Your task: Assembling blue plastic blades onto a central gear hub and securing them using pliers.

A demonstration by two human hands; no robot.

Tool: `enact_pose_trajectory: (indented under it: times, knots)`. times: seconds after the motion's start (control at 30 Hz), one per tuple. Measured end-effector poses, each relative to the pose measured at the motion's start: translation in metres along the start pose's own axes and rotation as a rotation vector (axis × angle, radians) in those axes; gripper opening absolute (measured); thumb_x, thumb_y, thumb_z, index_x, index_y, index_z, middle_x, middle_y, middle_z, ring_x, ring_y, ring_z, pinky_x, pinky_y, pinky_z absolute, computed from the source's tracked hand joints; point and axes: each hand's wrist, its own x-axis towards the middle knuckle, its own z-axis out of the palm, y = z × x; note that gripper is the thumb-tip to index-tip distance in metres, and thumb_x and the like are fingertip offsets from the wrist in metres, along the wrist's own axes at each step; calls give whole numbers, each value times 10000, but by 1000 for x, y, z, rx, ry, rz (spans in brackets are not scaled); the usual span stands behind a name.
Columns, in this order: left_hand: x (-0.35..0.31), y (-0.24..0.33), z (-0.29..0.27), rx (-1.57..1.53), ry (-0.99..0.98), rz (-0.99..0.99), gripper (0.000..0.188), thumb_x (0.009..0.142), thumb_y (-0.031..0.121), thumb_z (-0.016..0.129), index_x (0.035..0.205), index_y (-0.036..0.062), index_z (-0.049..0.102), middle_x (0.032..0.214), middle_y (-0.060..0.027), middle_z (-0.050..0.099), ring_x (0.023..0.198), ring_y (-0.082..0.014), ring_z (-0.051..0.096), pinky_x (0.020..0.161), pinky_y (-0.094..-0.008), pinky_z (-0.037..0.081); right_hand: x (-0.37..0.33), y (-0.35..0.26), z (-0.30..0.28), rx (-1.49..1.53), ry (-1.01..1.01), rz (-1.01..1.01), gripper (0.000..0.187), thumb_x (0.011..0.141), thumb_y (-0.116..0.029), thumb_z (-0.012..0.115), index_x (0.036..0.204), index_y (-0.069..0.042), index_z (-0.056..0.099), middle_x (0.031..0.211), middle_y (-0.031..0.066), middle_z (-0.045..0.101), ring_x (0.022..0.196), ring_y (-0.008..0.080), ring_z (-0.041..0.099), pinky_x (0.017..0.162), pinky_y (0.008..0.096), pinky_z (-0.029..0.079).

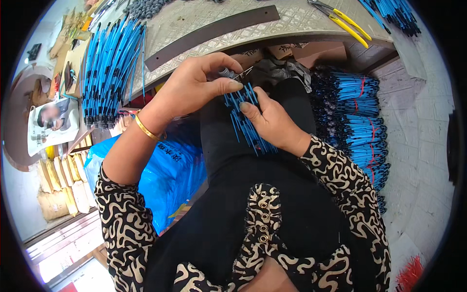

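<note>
My right hand (272, 119) is closed around a bundle of thin blue rods (243, 121) above my lap. The rods slant, with their upper ends toward my left hand. My left hand (204, 80) is closed in a pinch at the rods' upper ends, thumb and forefinger bent together. Inside its curl sits a small grey ribbed piece (224, 73). Thin metal wires (245, 73) stick out past the left fingertips; whether they belong to the grey piece or to the rods I cannot tell.
On the bench (194, 24) ahead lie a dark metal bar (214, 36), yellow-handled pliers (348, 24), a heap of grey pieces (146, 7) and blue rods (109, 68) over its left edge. Tied rod bundles (360, 131) are stacked at right. A blue plastic bag (165, 175) stands at left.
</note>
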Motion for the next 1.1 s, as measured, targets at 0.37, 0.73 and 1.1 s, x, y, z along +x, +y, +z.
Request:
enact_pose_trajectory:
  times: [0.37, 0.73, 1.1]
  knots:
    - [-7, -17, -8, -211, -27, 16, 378, 779, 46, 667, 1102, 26, 472, 984, -39, 572, 895, -101, 548, 762, -228, 449, 40, 18, -27, 4, -512, -28, 487, 927, -477, 370, 1023, -15, 491, 853, 168, 586, 805, 281, 580, 736, 365, 443]
    - [-12, -59, 44, -685, 204, -3, 308, 897, 188, 539, 1126, 12, 430, 1029, -133, 597, 939, -157, 566, 810, -275, 466, 44, 5, -31, -48, -593, 28, 472, 931, -458, 375, 1034, -19, 514, 882, 177, 598, 856, 295, 583, 774, 362, 438]
    - [-9, -53, 51, -148, 300, 5, 253, 932, 243, 470, 1001, 0, 464, 959, -115, 630, 853, -166, 590, 784, -286, 445, 37, -3, -27, -244, -488, -6, 421, 923, -404, 414, 1022, -8, 516, 891, 221, 607, 835, 379, 592, 732, 405, 463]
